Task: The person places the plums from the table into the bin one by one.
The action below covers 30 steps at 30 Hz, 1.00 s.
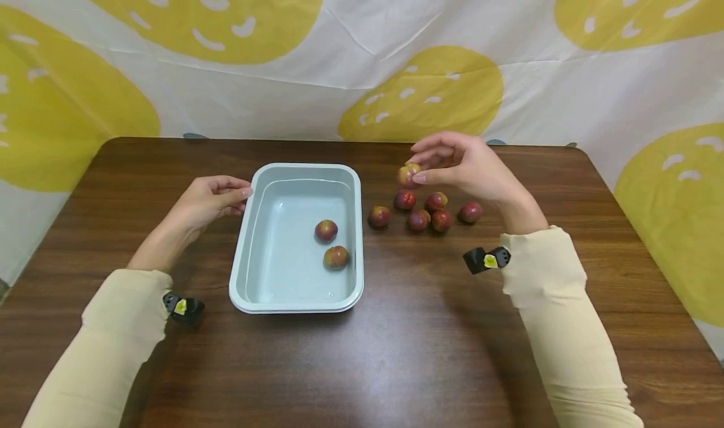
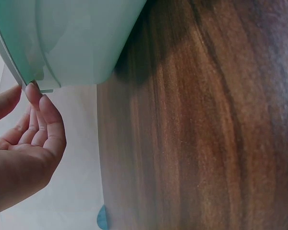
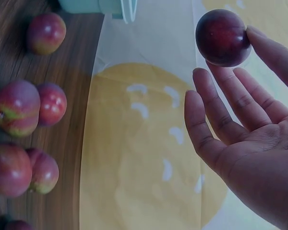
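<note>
Head view: a pale tray (image 1: 305, 307) is set on the brown worktop (image 1: 271, 378), left of its middle, with its far edge turned toward the far edge of the worktop. Its left rim, close to its far left corner, is pinched by the left hand (image 1: 206, 203); whether it is steadied or slightly raised cannot be told. Two plums (image 1: 325, 231) are held in the tray, close together toward its right wall.

A single lifted plum (image 1: 406, 176) is pinched between thumb and fingertips by the right hand (image 1: 472, 167), clear of the worktop and near its far edge; in the right wrist view the other fingers are seen loosely spread. Below it, six loose plums (image 1: 419, 220) are scattered beyond the tray's right edge, one of them just beside it.

An early stage is judged to have been reached: two plums are in, one is in hand, and six are left on the wood.
</note>
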Motion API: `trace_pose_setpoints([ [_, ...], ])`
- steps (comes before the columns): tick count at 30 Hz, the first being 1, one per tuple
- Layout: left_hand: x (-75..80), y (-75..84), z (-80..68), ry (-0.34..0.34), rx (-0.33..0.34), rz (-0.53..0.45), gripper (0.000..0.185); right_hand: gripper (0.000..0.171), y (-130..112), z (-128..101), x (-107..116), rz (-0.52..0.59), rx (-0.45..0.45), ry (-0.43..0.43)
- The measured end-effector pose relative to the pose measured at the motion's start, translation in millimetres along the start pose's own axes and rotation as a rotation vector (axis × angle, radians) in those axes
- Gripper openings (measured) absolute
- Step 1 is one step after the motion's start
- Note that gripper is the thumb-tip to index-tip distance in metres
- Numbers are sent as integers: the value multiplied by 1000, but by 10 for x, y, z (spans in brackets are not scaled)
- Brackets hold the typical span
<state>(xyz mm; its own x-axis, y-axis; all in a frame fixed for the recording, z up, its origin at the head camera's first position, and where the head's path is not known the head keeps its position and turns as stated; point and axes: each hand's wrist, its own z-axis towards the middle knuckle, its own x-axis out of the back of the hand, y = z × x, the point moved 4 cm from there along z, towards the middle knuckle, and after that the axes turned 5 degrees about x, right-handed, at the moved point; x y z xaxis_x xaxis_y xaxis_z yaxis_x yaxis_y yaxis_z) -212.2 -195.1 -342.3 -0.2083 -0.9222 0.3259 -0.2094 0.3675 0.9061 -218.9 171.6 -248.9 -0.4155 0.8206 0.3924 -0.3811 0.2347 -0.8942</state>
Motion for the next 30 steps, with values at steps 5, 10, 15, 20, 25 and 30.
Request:
trace_pose_setpoints([
  [5, -2, 6, 7, 2, 1, -8, 42, 34, -24, 60, -85, -25, -12, -2],
  [10, 3, 9, 11, 4, 2, -7, 42, 35, -54, 120, -172, -67, -16, -28],
  [15, 0, 5, 16, 2, 7, -13, 42, 37, -83, 170, -276, -107, -51, -48],
  [20, -1, 9, 20, 1, 6, -16, 41, 36, -116, 212, -388, -77, -75, -51],
  [25, -2, 12, 25, 1, 6, -17, 41, 36, -120, 255, -502, -88, -63, -79],
  [30, -2, 1, 31, 2, 6, -6, 42, 38, -114, 294, -619, -75, -32, -120],
])
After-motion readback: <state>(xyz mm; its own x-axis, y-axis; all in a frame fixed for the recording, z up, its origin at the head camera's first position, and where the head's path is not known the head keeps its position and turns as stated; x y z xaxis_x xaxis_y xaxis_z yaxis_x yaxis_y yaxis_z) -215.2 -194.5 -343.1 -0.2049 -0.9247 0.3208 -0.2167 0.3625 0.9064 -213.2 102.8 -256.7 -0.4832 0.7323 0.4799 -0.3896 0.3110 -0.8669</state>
